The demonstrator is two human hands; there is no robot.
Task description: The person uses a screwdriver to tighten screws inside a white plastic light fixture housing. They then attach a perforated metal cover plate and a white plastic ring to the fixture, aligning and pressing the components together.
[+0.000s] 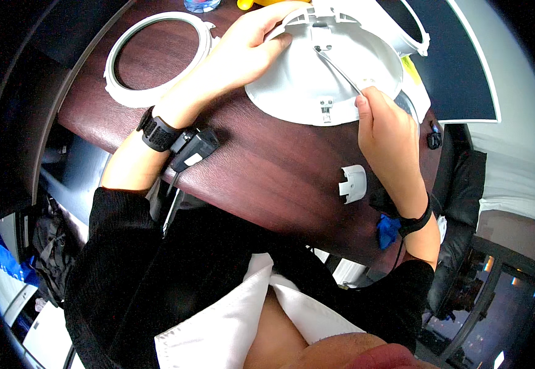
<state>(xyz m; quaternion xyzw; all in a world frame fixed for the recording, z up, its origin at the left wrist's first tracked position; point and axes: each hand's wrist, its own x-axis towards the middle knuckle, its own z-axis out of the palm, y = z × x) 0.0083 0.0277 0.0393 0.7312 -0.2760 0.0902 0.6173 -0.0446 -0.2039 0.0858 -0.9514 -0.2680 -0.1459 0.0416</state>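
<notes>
White collar (pixel 212 329), adapter (pixel 196 149), left forearm (pixel 187 104) overlapping ring (pixel 115 56), shell (pixel 298 83)

Table (pixel 267 172) takes centre, reddish-brown, leathery grain, light glinting off surface. Left side, large dark board (pixel 34 74) running past table's edge. Over to upper right, another dark panel (pixel 464 74), trimmed white. Down right side, black seat (pixel 467 175), creased, shiny, close by table. Beyond, pale wall (pixel 522 141), brightly lit. Lower right corner, dark glass (pixel 464 298), flecked with bright spots, crossed by dark bar. Lower left, black bag (pixel 55 252), slumped.
</notes>
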